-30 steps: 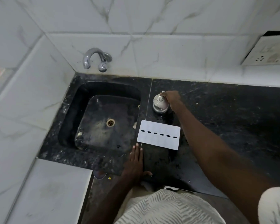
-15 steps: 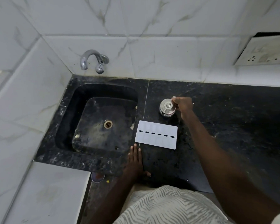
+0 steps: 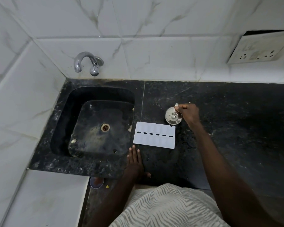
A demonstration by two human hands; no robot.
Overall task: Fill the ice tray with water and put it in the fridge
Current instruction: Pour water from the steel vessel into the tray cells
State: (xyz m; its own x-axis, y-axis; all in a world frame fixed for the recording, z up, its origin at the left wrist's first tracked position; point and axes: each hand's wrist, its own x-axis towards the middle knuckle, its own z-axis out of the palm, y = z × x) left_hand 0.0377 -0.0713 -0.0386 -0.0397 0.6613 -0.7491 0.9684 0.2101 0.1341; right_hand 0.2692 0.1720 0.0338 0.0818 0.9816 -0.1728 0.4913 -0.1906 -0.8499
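Note:
A white ice tray point(image 3: 154, 137) lies flat on the black counter point(image 3: 228, 128), just right of the sink, with a row of dark oval slots along its middle. Right behind it stands a small lidded steel container point(image 3: 172, 116). My right hand point(image 3: 188, 113) is closed around the container's handle on its right side. My left hand point(image 3: 134, 161) rests flat on the counter with fingers together, fingertips just short of the tray's near left corner.
A black stone sink point(image 3: 95, 125) with a brass drain point(image 3: 105, 127) takes up the left. A chrome tap point(image 3: 87, 63) sticks out of the white tiled wall above it. A socket plate point(image 3: 262, 48) hangs at the upper right.
The container has shifted a little to the right along the counter with my right hand on it. The view has tilted down. My left hand and the tray have stayed put.

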